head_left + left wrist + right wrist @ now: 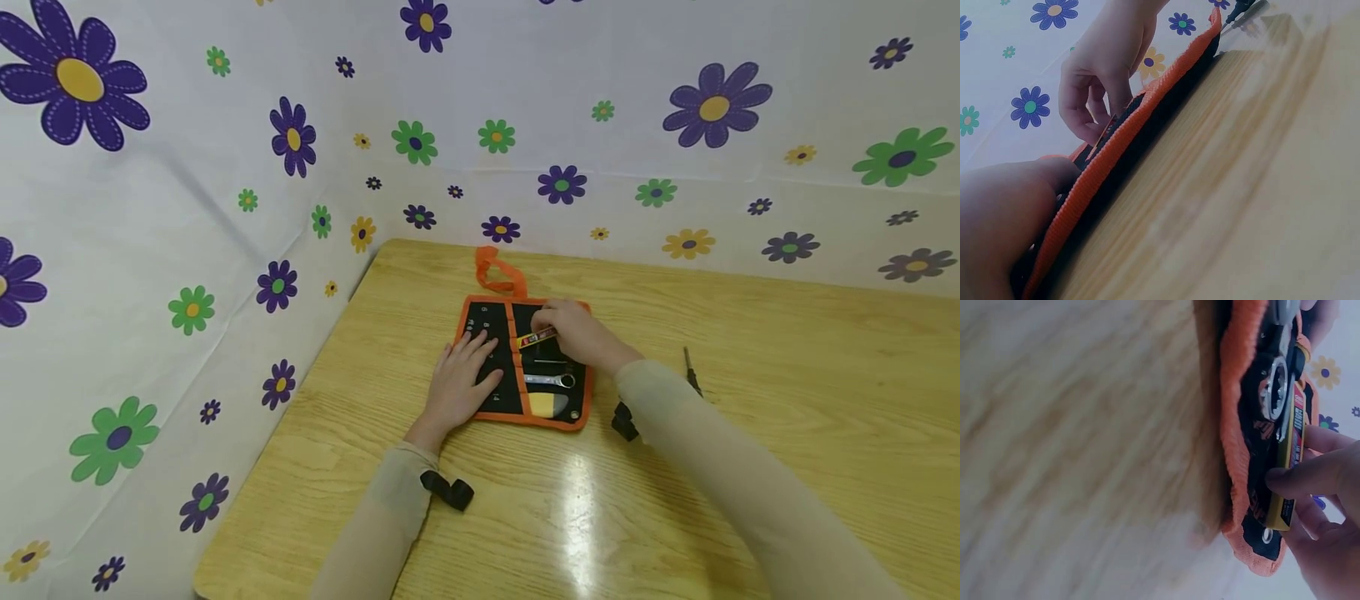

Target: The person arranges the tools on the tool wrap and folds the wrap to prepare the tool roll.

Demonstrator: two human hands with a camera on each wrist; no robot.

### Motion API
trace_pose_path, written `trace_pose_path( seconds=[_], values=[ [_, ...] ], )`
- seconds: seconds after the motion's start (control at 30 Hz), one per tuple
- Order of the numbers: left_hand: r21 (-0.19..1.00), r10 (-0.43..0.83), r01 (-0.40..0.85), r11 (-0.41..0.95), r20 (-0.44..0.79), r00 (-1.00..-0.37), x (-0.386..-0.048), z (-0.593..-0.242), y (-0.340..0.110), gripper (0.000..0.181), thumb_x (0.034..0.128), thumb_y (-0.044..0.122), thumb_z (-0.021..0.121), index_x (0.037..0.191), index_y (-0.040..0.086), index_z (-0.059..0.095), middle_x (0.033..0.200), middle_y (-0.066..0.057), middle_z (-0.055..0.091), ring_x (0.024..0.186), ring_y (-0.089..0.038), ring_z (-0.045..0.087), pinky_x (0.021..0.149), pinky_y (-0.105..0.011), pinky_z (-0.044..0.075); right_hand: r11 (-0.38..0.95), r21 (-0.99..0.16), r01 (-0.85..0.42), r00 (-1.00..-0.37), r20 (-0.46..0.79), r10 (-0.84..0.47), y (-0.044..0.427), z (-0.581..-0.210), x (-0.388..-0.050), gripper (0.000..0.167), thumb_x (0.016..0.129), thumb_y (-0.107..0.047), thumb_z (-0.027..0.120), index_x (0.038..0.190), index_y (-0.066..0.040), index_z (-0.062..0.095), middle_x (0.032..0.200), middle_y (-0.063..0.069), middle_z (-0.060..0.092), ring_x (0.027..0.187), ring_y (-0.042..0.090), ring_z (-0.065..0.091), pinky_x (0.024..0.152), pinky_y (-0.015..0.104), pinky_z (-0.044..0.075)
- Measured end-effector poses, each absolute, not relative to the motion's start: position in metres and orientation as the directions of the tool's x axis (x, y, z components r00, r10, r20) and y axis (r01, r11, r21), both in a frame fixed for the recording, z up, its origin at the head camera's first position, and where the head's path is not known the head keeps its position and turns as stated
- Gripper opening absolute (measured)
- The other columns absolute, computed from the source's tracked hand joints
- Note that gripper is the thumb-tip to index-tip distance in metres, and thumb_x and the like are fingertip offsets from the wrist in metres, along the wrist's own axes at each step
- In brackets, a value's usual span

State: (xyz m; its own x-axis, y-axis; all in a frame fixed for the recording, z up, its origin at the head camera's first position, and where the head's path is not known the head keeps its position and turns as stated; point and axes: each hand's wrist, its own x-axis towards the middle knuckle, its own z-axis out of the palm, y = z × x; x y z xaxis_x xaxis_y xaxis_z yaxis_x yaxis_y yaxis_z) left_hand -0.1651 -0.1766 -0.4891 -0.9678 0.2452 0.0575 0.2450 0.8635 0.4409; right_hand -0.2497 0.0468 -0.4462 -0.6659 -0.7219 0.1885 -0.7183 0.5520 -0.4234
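Observation:
A black tool roll [501,403] with orange edging lies unfolded on the table, pockets showing. My left hand [459,385] rests on its left half with fingers spread. Over the right half, my right hand [579,333] pinches a slim yellow-and-black printed box [1292,450] between thumb and fingers; the box's left end is at the orange centre band. Below it in the pockets are a thin dark tool [546,362], a silver wrench [550,381] with a ring end and a yellow-and-grey piece [547,406]. My left fingers cover part of the printed numbers.
An orange strap [489,271] trails from the roll's far edge. To the right, a dark-handled screwdriver [692,373] lies on the wooden table [810,400], partly behind my right forearm. Flower-printed sheets [615,75] stand along the table's back and left sides.

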Motion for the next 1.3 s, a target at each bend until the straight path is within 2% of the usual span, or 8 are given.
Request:
trace_pose_path(
  seconds=[0.2,0.43,0.63,0.77,0.93,1.0,1.13,1.3],
  values=[
    [0.444,0.24,0.242,0.863,0.061,-0.969,-0.166,-0.492,-0.177,0.055,0.0982,0.044,0.046,0.147,0.02,0.041,0.154,-0.001,0.031,0.143,-0.021,0.018,0.115,-0.046,0.008,0.578,-0.403,-0.71,-0.677,0.167,-0.717,0.043,-0.447,-0.251,0.034,0.085,0.02,0.053,0.096,-0.005,0.072,0.1,0.01,0.063,0.096,0.031,0.058,0.09,0.046,0.046],
    [0.443,0.245,0.243,0.863,0.053,-0.968,-0.166,-0.49,-0.179,0.055,0.0987,0.044,0.045,0.148,0.02,0.039,0.154,-0.001,0.029,0.144,-0.022,0.017,0.115,-0.046,0.008,0.566,-0.444,-0.695,-0.674,0.128,-0.728,0.04,-0.446,-0.245,0.025,0.087,0.013,0.059,0.103,-0.002,0.072,0.102,0.012,0.067,0.096,0.027,0.062,0.084,0.039,0.051],
    [0.44,0.245,0.244,0.864,0.055,-0.968,-0.165,-0.488,-0.18,0.055,0.0987,0.043,0.046,0.148,0.02,0.039,0.154,-0.002,0.029,0.144,-0.023,0.017,0.115,-0.046,0.009,0.562,-0.452,-0.693,-0.659,0.081,-0.748,0.04,-0.443,-0.235,0.025,0.088,0.003,0.065,0.112,0.0,0.069,0.108,0.013,0.065,0.099,0.026,0.062,0.083,0.037,0.052],
    [0.441,0.256,0.256,0.86,0.062,-0.965,-0.166,-0.49,-0.178,0.056,0.0987,0.044,0.045,0.148,0.02,0.038,0.154,-0.001,0.029,0.144,-0.023,0.017,0.114,-0.047,0.009,0.621,-0.446,-0.645,-0.711,0.05,-0.702,0.053,-0.441,-0.231,0.026,0.086,0.0,0.068,0.113,0.001,0.067,0.109,0.015,0.062,0.098,0.028,0.061,0.083,0.039,0.051],
    [0.447,0.247,0.251,0.858,0.069,-0.967,-0.166,-0.491,-0.177,0.056,0.0984,0.044,0.046,0.148,0.02,0.038,0.154,-0.001,0.029,0.144,-0.022,0.017,0.115,-0.046,0.008,0.691,-0.513,-0.509,-0.793,-0.033,-0.608,0.072,-0.439,-0.229,0.019,0.087,0.002,0.066,0.106,0.005,0.064,0.096,0.015,0.063,0.089,0.028,0.061,0.077,0.041,0.052],
    [0.446,0.245,0.25,0.86,0.069,-0.967,-0.166,-0.49,-0.177,0.056,0.0984,0.044,0.046,0.148,0.02,0.038,0.154,-0.001,0.029,0.144,-0.022,0.017,0.115,-0.045,0.008,0.683,-0.557,-0.473,-0.8,-0.054,-0.598,0.077,-0.438,-0.228,0.019,0.088,0.004,0.064,0.106,0.007,0.063,0.094,0.015,0.065,0.089,0.029,0.062,0.076,0.041,0.052],
    [0.444,0.248,0.249,0.861,0.06,-0.967,-0.166,-0.49,-0.177,0.056,0.0986,0.043,0.047,0.148,0.02,0.038,0.154,0.0,0.029,0.144,-0.022,0.016,0.115,-0.045,0.007,0.655,-0.623,-0.428,-0.812,-0.053,-0.581,0.08,-0.44,-0.223,0.024,0.088,0.004,0.062,0.112,0.01,0.062,0.101,0.02,0.066,0.095,0.032,0.063,0.079,0.041,0.053],
    [0.446,0.248,0.249,0.86,0.06,-0.967,-0.165,-0.49,-0.177,0.056,0.0986,0.043,0.047,0.149,0.02,0.037,0.154,-0.001,0.029,0.144,-0.022,0.016,0.115,-0.045,0.007,0.639,-0.645,-0.418,-0.83,-0.015,-0.558,0.075,-0.44,-0.216,0.027,0.089,0.002,0.06,0.114,0.011,0.062,0.107,0.023,0.065,0.098,0.034,0.063,0.083,0.043,0.052]
  ],
)
